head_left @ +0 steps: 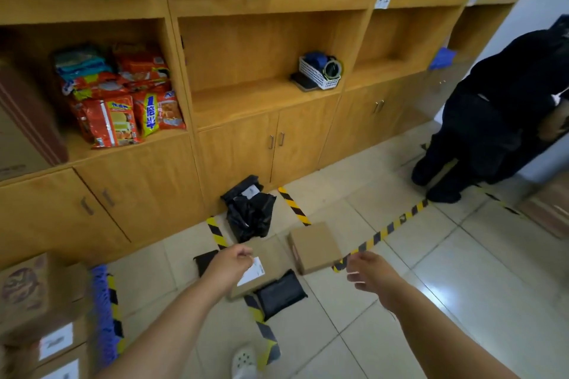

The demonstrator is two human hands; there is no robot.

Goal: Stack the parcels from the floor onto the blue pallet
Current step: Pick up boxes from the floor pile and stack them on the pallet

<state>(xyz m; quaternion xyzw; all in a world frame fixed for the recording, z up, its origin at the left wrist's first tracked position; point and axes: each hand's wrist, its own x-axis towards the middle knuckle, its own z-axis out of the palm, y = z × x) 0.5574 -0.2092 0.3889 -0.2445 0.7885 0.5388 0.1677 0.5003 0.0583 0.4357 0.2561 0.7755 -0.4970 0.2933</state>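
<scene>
Head view: both my arms are stretched out over the tiled floor (462, 255). Below my left hand (229, 261) lies a flat brown parcel (271, 255), its long axis running from near-left up toward far-right, white label (252, 271) face up; the print on it is too blurred to read. My left fingers are curled at the label's upper edge, but I cannot tell whether they pinch it or just hover. My right hand (366, 271) hangs in the air beside a plain cardboard box (315, 248), fingers loosely curled, holding nothing. A flat black bag (281, 292) lies just nearer than the parcel, a crumpled black one (251, 214) farther off by the cabinet (138, 194). At far left, the blue pallet (101, 314) edge shows, with labelled boxes (40, 317) on it.
</scene>
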